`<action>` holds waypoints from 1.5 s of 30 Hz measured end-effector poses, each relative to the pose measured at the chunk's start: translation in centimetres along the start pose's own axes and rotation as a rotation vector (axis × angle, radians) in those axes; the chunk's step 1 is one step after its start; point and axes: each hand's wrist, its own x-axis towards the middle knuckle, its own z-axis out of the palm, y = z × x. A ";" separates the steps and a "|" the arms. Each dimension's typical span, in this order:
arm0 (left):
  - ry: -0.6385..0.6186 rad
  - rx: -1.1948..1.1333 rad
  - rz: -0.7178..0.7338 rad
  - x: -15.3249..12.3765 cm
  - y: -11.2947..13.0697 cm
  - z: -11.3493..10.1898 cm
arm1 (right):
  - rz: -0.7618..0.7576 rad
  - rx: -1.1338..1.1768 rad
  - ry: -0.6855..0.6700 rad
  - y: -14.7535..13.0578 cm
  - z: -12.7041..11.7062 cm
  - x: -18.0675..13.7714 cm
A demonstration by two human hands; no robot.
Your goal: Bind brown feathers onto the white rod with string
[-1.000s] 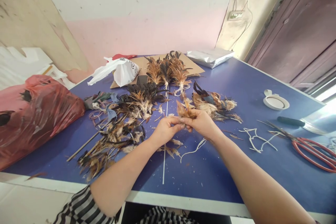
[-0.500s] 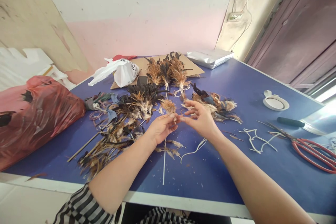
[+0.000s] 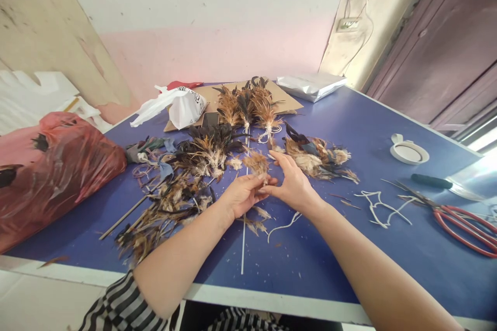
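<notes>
My left hand (image 3: 241, 195) and my right hand (image 3: 292, 183) meet over the middle of the blue table (image 3: 349, 248). Together they pinch a small bunch of brown feathers (image 3: 257, 162) by its base, the tips fanning away from me. A white string (image 3: 285, 224) lies just below my right wrist. A big heap of loose brown and black feathers (image 3: 182, 186) lies to the left of my hands. Another feather pile (image 3: 316, 154) lies to the right, and tied feather bunches (image 3: 248, 103) rest on cardboard behind.
A red plastic bag (image 3: 50, 170) fills the left edge. A white bag (image 3: 178, 105) and a silver packet (image 3: 310, 84) sit at the back. Red-handled scissors (image 3: 462, 222), a knife (image 3: 442, 182), a white round lid (image 3: 409, 152) and white string scraps (image 3: 382, 207) lie at the right.
My hands opened apart half a second ago, then closed together again on the feather bunch, which now sits a little further from me.
</notes>
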 end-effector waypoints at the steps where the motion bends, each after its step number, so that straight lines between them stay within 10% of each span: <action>1: 0.003 0.014 0.012 0.1 -0.1 -0.1 | 0.007 0.016 -0.001 0.0 0.0 0.0; 8: -0.005 0.056 0.052 0.3 0.2 -0.3 | 0.079 0.141 -0.016 0.4 -0.1 0.1; 15: 0.255 0.044 0.489 0.7 4.1 -2.3 | 0.309 0.245 -0.027 2.5 -1.0 0.9; 33: 0.570 -0.192 0.758 -2.8 9.6 -8.8 | 0.185 0.125 -0.132 1.5 0.2 0.5; 45: 0.505 -0.127 0.764 -3.0 8.5 -7.9 | 0.051 -0.087 -0.363 -2.4 2.5 6.6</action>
